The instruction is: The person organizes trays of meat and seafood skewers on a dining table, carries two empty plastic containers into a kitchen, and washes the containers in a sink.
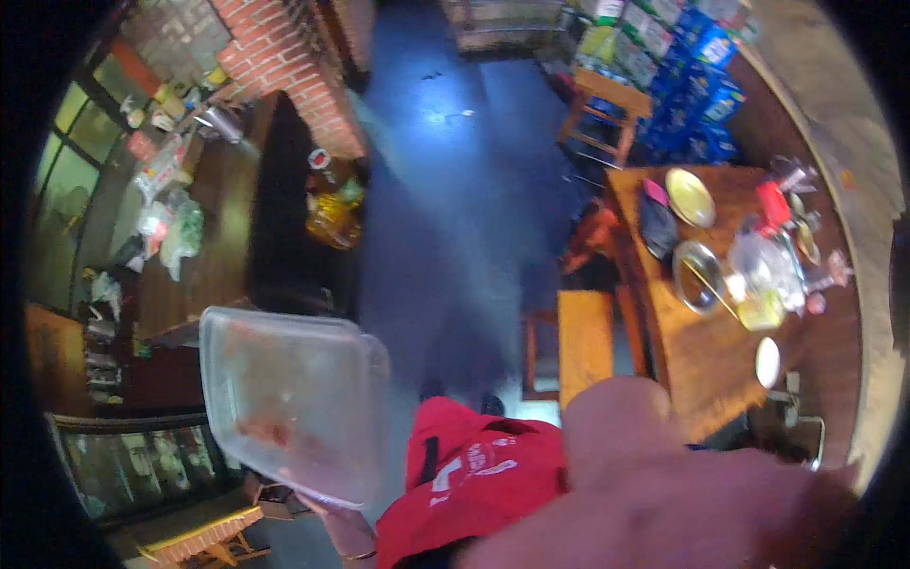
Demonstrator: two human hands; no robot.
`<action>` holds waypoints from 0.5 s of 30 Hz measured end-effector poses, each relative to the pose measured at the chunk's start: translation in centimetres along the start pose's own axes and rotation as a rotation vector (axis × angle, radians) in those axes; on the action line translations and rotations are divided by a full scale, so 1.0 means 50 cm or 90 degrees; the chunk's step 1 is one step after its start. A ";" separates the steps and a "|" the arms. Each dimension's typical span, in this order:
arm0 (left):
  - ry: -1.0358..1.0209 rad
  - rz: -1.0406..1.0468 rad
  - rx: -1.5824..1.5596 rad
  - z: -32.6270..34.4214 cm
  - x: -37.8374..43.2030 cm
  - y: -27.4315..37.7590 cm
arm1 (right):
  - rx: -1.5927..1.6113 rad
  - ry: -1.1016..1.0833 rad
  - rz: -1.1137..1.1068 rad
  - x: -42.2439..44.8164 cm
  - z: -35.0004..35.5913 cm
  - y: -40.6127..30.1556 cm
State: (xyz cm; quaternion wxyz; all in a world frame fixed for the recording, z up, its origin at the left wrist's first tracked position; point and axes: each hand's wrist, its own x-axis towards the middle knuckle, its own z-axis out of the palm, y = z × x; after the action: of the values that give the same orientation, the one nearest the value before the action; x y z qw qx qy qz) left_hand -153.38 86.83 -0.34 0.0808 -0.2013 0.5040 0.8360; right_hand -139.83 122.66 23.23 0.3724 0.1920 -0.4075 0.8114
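Note:
My left hand (328,513) is at the lower left, against the bottom edge of a translucent plastic container (298,412) with reddish-brown residue inside. The container is tilted, and its rim faces up towards me. Large, close and blurred, my right hand (661,476) fills the lower right; a thick finger or thumb points up, and whether it holds anything cannot be told. Between the two hands a red apron (483,484) with white print covers my front.
Right: a wooden table (711,384) with a metal bowl (699,277), a yellow bowl (689,198) and plastic bags; a bench (584,334) beside it; a stool (611,92) near stacked blue packs (704,92). Left: a cluttered counter (220,213) and a brick pillar (291,64). Dark floor (448,213) runs between.

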 end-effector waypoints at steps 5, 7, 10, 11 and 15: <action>-0.090 -0.029 0.029 0.279 0.268 -0.040 | -0.015 0.021 -0.023 0.247 -0.132 0.120; -0.133 -0.034 0.021 0.402 0.379 -0.053 | -0.046 0.022 -0.038 0.349 -0.174 0.163; -0.210 -0.056 -0.006 0.612 0.543 -0.087 | -0.126 0.050 -0.081 0.504 -0.225 0.210; -0.279 -0.085 -0.020 0.687 0.603 -0.089 | -0.161 0.069 -0.091 0.555 -0.235 0.214; -0.413 -0.206 -0.053 0.989 0.763 -0.147 | -0.179 0.033 -0.261 0.726 -0.349 0.243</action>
State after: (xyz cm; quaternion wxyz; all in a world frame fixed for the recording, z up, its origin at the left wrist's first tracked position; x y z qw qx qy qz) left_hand -198.08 131.02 -1.91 0.3594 -0.0062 0.3793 0.8526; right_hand -172.80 148.22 28.89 0.5629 0.1959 -0.4588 0.6590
